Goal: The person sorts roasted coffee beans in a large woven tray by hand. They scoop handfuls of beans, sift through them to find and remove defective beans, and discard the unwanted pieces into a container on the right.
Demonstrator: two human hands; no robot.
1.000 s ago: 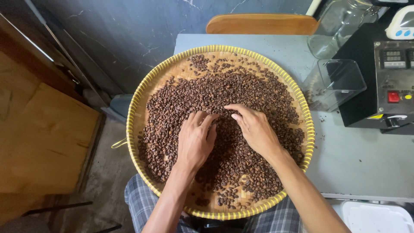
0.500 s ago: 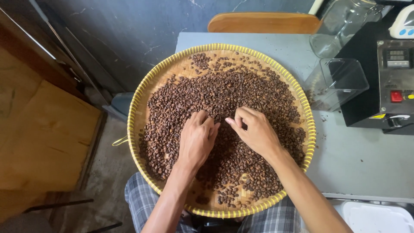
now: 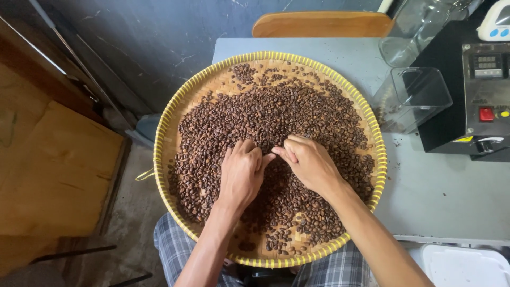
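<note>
Beans [image 3: 276, 114] looking light, loose, pinchable; left hand [image 3: 241, 172] resting curled on them, right hand [image 3: 308, 162] pinching one mid-tray [image 3: 159, 154].

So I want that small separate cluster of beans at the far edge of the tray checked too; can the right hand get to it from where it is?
Probably yes. The right hand rests mid-tray, and only loose beans lie between it and the far cluster.
</note>
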